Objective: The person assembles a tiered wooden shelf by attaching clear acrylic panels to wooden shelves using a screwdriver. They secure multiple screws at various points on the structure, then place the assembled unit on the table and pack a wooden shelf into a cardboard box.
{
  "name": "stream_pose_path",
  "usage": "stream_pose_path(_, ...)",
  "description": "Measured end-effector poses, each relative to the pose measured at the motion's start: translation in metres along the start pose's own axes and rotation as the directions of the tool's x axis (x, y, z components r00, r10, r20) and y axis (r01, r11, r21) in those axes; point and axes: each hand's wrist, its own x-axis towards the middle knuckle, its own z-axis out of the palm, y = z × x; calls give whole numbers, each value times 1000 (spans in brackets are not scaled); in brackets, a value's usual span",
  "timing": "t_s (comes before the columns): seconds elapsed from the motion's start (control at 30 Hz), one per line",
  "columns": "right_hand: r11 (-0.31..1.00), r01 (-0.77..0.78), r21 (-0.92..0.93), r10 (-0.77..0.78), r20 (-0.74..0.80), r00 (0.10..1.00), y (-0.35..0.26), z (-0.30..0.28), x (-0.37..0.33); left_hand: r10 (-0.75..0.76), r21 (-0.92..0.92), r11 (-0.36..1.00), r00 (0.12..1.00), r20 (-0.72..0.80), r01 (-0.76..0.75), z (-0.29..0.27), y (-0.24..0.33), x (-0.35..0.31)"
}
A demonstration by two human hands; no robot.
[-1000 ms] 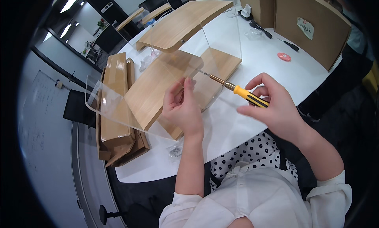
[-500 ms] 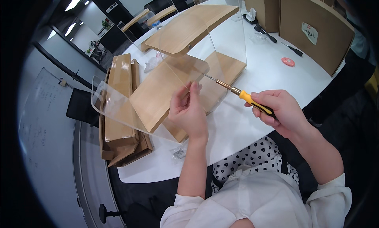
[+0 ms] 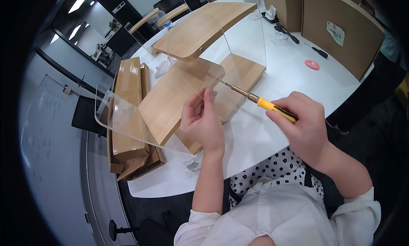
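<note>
My right hand (image 3: 304, 128) is wrapped over the black-and-yellow handle of a screwdriver (image 3: 264, 104), palm at its butt end. The screwdriver's shaft slants up and left, its tip against or very near a clear plastic panel (image 3: 233, 104) by the rounded corner of a tilted wooden board (image 3: 177, 94). My left hand (image 3: 203, 124) is closed in a pinch at the panel's edge, just below the tip. Any screw there is too small to make out. Above stands another wooden shelf board (image 3: 208, 28) between clear panels; a third board (image 3: 251, 71) lies lower behind.
Long cardboard boxes (image 3: 128, 109) lean at the table's left. A small bag of hardware (image 3: 193, 166) lies near the front edge. Toward the right are dark screwdrivers (image 3: 317, 51), a pink disc (image 3: 312, 64) and a large cardboard sheet (image 3: 341, 15). A person stands beyond.
My right hand has shifted its grip, turning from fingers alongside the handle to a hold over its end. The screwdriver has moved slightly left. My left hand has barely moved.
</note>
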Motion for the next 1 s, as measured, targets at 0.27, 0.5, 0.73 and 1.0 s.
stream_pose_path(0.27, 630, -639, 441, 445, 468, 763, 10, -10, 10, -21, -6, 1000, 1000, 0, 21, 0, -1, 0)
stream_pose_path(0.5, 370, 583, -723, -708, 187, 681, 5, 1, -3, -18, 5, 1000, 1000, -8, 18, 0, 0, -1)
stream_pose_path(0.73, 697, -566, 441, 476, 306, 825, 4, -12, 16, -2, 11, 1000, 1000, 2, 2, -1, -3, -1)
stream_pose_path(1.0, 932, 257, -256, -274, -31, 961, 3, 5, 0, 3, 5, 1000, 1000, 8, -3, -2, -4, -1)
